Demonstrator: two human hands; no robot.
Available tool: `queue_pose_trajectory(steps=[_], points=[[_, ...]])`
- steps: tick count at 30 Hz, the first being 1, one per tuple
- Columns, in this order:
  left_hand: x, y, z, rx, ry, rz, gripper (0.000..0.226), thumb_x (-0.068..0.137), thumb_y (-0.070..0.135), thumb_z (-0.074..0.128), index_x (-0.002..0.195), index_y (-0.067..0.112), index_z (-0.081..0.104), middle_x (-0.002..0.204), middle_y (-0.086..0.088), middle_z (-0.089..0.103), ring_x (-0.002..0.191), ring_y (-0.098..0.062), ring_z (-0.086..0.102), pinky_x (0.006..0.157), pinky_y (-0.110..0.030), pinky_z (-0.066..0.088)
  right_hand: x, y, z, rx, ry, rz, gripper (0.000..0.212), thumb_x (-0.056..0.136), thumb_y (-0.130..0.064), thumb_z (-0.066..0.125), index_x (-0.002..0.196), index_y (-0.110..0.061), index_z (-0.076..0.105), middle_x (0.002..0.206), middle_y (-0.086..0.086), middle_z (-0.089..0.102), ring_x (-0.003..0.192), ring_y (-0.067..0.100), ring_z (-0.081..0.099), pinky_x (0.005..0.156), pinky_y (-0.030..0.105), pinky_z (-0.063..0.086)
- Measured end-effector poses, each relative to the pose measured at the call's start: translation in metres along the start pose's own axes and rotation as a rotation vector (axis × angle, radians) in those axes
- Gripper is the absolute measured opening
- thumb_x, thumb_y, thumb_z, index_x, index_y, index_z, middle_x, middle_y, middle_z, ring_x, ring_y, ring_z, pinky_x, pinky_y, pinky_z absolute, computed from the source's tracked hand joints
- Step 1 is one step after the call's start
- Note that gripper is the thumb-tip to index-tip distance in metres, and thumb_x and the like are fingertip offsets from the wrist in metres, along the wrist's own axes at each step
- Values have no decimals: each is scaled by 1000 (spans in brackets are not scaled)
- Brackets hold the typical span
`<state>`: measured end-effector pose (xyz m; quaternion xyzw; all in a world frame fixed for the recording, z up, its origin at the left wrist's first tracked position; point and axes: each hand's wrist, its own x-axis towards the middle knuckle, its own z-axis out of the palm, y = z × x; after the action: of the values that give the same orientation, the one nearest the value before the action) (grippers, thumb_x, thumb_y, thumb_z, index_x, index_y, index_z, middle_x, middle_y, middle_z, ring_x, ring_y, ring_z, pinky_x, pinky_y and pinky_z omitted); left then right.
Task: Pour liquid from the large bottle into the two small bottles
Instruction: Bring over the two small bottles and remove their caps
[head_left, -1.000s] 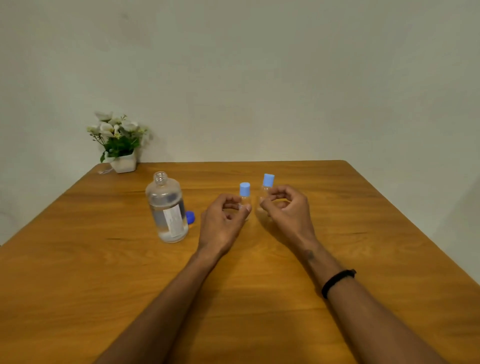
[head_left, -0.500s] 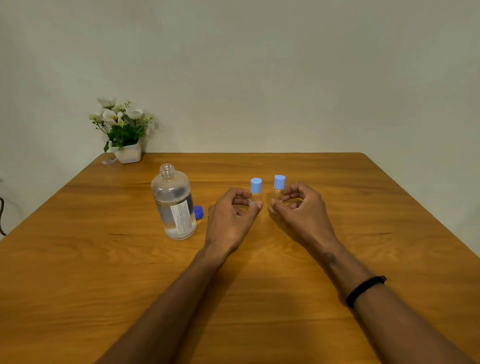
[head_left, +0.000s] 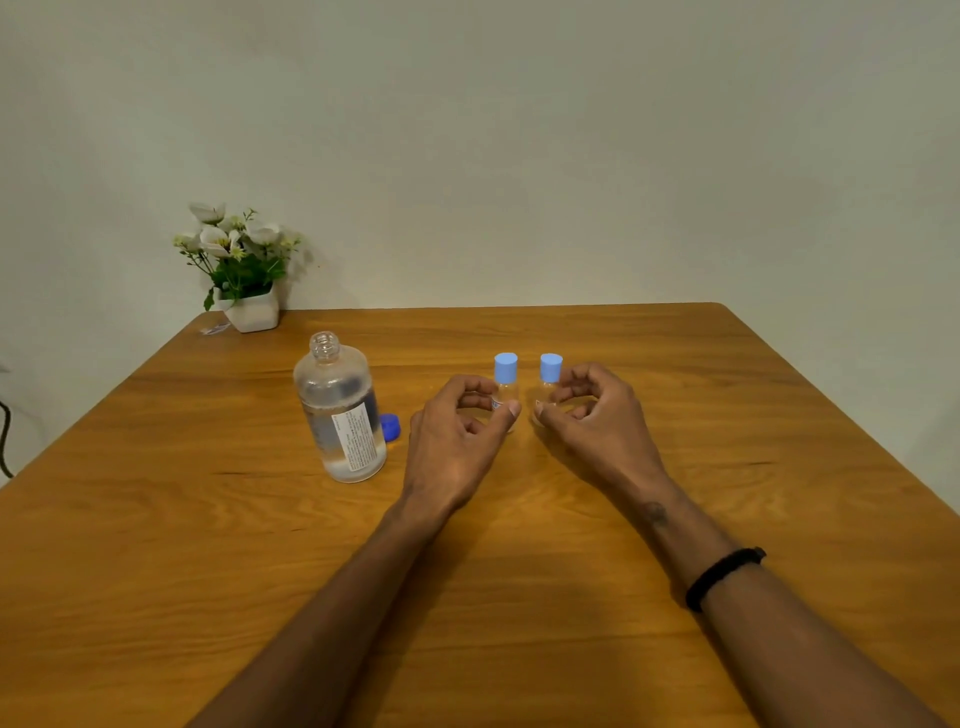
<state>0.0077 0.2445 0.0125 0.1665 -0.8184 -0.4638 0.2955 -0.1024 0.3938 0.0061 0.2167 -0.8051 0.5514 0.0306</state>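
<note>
A wooden table (head_left: 675, 519) with a warm orange-brown grain is filling the lower half of the head camera's view, its far edge meeting a plain pale wall (head_left: 519, 130). A small white pot of white flowers (head_left: 244, 270) is sitting at the table's far left corner, against the wall. A dark cable (head_left: 5, 441) is showing at the left edge of the view, off the table. The large bottle (head_left: 340, 415) is standing upright left of centre, clear, with a printed label, its neck open and liquid filling part of it. Its dark blue cap (head_left: 389, 427) is lying on the table just beside it, on the right. Two small clear bottles are standing upright side by side near the middle of the table, each wearing a light blue cap. The person's two bare forearms are reaching in from the bottom edge. The left hand (head_left: 457, 441) is curling its thumb and fingers around the left small bottle (head_left: 505, 384), gripping its body below the cap. The right hand (head_left: 597, 421) is curling its thumb and fingers around the right small bottle (head_left: 549, 382) in the same way, pinching the lower body. A black band (head_left: 724, 577) is circling the right forearm. Both small bottles are resting on the table, well apart from the large bottle.
</note>
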Motion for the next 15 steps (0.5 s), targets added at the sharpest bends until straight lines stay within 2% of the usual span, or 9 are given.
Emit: queue_pose_trajectory(steps=[3, 5, 8, 10, 12, 15], points=[[-1, 3, -1, -10, 3, -1, 34, 92, 47, 74, 120, 33, 62, 99, 21, 65, 87, 16, 62, 61, -7, 53, -2, -2, -2, -11, -38, -5, 47, 86, -34, 85, 123, -36, 58, 112, -15, 65, 75, 8, 68, 69, 31, 63], [-2, 5, -1, -44, 29, 9, 32, 92, 47, 75, 117, 32, 64, 99, 19, 68, 86, 10, 65, 62, -11, 55, -4, -6, -4, 11, 22, -70, 45, 85, -30, 84, 122, -33, 59, 114, -12, 63, 69, 7, 62, 61, 27, 59], [-4, 11, -2, -73, 89, 52, 37, 91, 48, 76, 120, 27, 67, 98, 16, 70, 88, 6, 65, 64, -12, 55, -9, -16, -10, 60, 208, -275, 29, 81, -29, 77, 106, -20, 64, 102, -7, 65, 63, 15, 58, 51, 29, 50], [-7, 16, -2, -83, 118, 108, 38, 90, 49, 77, 119, 26, 69, 95, 16, 70, 87, 2, 65, 64, -13, 54, -14, -23, -11, 80, 254, -388, 21, 86, -30, 77, 96, -15, 65, 91, -4, 65, 59, 19, 55, 47, 34, 46], [-10, 23, -2, -95, 129, 174, 36, 89, 47, 78, 117, 25, 69, 93, 17, 69, 85, -1, 65, 61, -13, 52, -20, -30, -9, 105, 244, -430, 25, 89, -35, 79, 94, -14, 66, 88, -2, 67, 58, 19, 56, 46, 34, 46], [-14, 29, -1, -164, 134, 207, 33, 89, 43, 76, 115, 24, 71, 91, 15, 69, 82, -4, 66, 59, -16, 52, -31, -40, -2, 182, 183, -376, 34, 89, -45, 77, 103, -15, 70, 93, -9, 71, 72, 15, 67, 55, 30, 54]])
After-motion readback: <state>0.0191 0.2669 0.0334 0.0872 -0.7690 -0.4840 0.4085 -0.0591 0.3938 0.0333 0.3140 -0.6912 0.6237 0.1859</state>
